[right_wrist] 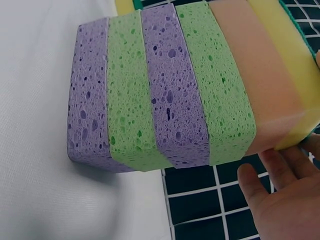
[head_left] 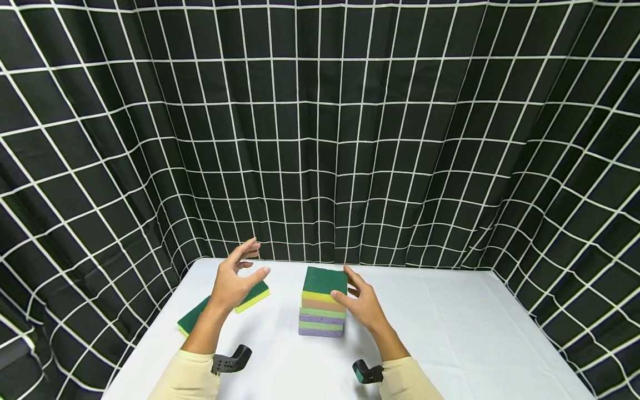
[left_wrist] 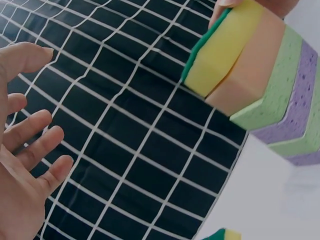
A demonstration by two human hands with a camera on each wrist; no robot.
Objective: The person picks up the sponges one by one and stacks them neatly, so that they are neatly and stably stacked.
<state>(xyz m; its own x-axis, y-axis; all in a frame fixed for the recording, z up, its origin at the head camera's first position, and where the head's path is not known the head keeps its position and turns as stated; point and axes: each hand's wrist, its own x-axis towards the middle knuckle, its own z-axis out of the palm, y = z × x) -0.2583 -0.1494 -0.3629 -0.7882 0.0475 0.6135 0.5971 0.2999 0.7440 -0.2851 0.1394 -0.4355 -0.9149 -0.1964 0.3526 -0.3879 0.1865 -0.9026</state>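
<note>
A stack of several sponges [head_left: 321, 319] stands on the white table, purple and green ones low, a peach one above. On top lies a yellow sponge with a green scouring layer [head_left: 325, 279]. My right hand [head_left: 366, 305] holds that top scouring sponge at its right side, thumb at the front face and a finger at the far corner. My left hand [head_left: 234, 280] hovers left of the stack, fingers spread and nothing in them. Behind it, a yellow-and-green scouring sponge [head_left: 254, 296] lies on the table; another scouring sponge [head_left: 192, 318] is partly hidden by the left forearm.
The white table [head_left: 425, 328] extends to the right of the stack. A black cloth with a white grid [head_left: 320, 122] hangs behind and along both sides. Each wrist wears a small black camera, such as the left wrist camera [head_left: 232, 360].
</note>
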